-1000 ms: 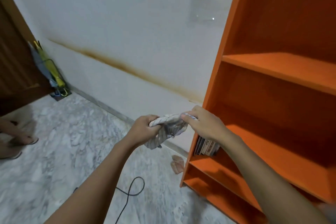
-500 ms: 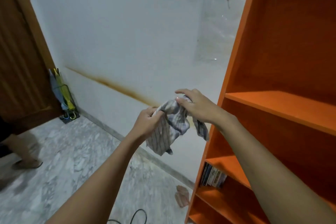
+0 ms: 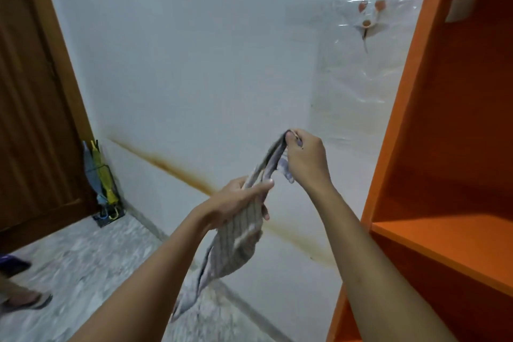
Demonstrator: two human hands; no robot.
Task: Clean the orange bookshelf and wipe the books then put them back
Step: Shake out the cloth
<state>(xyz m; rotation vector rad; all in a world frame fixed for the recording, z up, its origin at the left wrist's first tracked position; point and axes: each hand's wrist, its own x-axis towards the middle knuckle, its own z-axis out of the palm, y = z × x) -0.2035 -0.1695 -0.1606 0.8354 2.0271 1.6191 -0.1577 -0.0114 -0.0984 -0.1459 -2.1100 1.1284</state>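
Both hands have pulled the cloth (image 3: 238, 241) long. Right hand (image 3: 305, 159) pinches its top; left hand (image 3: 238, 200) squeezes its middle. Next, wipe the empty orange bookshelf (image 3: 444, 239) beside them.

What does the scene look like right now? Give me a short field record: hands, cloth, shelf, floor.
left hand: gripping the striped cloth around its middle
right hand: pinching the cloth's upper end, raised higher than the left
cloth: stretched between both hands, lower end hanging free
orange bookshelf: at right, visible shelves bare, no books in view
umbrellas: in a rack in the corner by the wooden door
floor: marble pattern; another person's sandalled foot at left edge
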